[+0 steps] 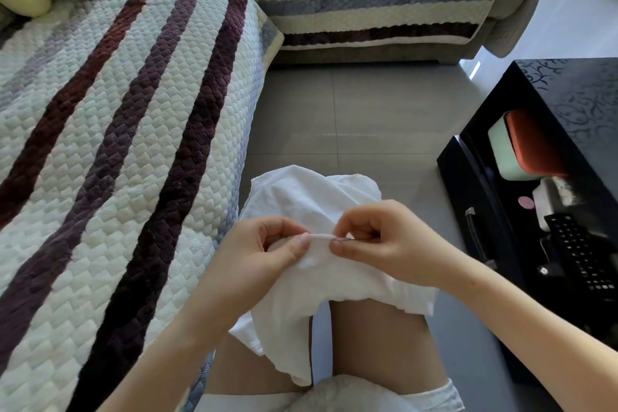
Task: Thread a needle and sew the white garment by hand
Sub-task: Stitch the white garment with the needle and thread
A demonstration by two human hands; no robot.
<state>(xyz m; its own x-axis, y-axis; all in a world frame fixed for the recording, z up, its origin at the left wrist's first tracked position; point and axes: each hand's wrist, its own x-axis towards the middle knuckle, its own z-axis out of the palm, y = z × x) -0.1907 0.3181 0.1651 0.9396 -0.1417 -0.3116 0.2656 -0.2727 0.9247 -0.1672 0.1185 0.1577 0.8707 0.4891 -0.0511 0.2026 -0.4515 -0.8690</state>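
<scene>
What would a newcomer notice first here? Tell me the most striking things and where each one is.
At bottom centre, the left hand pinches a fold of the white garment spread over the person's lap, while the right hand pinches a needle at that fold's edge. The sofa cover with its dark purple stripes fills the left side, and a glossy black table with a remote control stands at the right.

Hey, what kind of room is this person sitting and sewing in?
Most likely a home living room. An L-shaped sofa with a striped quilted cover fills the left and far side, a glossy black coffee table on the right holds a remote control, and the floor is grey tile.
</scene>
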